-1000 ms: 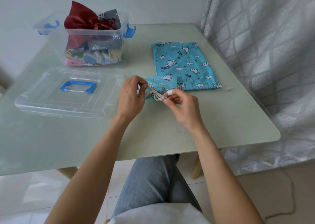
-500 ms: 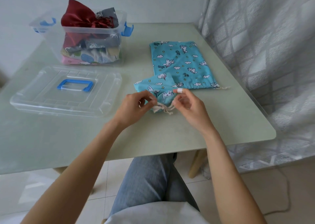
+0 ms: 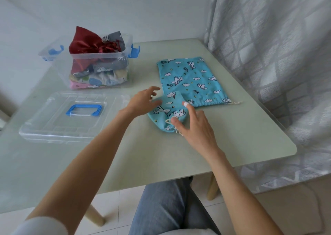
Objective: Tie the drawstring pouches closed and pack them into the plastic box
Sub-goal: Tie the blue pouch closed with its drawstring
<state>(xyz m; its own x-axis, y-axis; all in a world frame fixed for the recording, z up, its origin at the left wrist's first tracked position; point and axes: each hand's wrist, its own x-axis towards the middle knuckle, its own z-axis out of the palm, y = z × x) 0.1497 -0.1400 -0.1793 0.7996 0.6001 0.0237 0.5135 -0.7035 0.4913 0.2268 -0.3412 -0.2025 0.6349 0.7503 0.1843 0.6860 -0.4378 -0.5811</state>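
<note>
Small blue unicorn-print drawstring pouch [image 3: 168, 112] lies on pale green table [image 3: 232, 141], cord knotted (apparently). Left hand [image 3: 143, 100] and right hand [image 3: 195, 127] flat, fingers spread, touching it. Clear plastic box [image 3: 100, 63] sits far-left.

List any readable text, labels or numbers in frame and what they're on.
Large blue pouch: small dark printed words between the unicorns, too blurred and turned to read for certain.
Small blue pouch: same kind of print, unreadable.
Plastic box, lid: no text visible.
</note>
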